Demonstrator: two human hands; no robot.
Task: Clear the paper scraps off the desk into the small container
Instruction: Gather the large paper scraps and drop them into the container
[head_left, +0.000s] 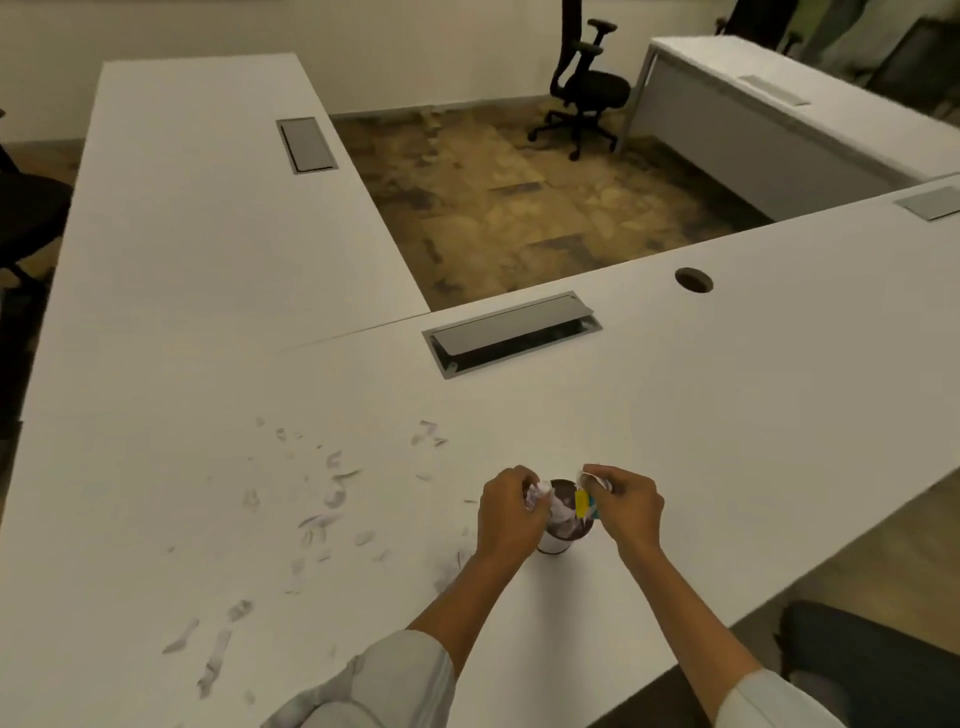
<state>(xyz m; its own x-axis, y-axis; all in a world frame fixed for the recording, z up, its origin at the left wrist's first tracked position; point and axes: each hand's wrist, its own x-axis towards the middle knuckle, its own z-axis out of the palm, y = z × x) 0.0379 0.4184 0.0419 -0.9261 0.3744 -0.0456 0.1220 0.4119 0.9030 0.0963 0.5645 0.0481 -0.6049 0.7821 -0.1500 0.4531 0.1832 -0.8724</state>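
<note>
A small round container (563, 530) stands on the white desk (727, 415), dark inside, with white scraps in it. My left hand (506, 512) is closed on crumpled white paper scraps (537, 493) at the container's left rim. My right hand (626, 506) pinches white paper together with a yellow and teal piece (584, 504) over the right rim. Many small white paper scraps (327, 499) lie scattered on the desk to the left of the container, and longer strips (215, 657) lie near the front left.
A grey cable hatch (511, 332) and a round cable hole (693, 280) sit behind the container. The desk joins a second one running away on the left. A black office chair (584, 88) stands on the carpet beyond; another dark chair (872, 654) is at the lower right.
</note>
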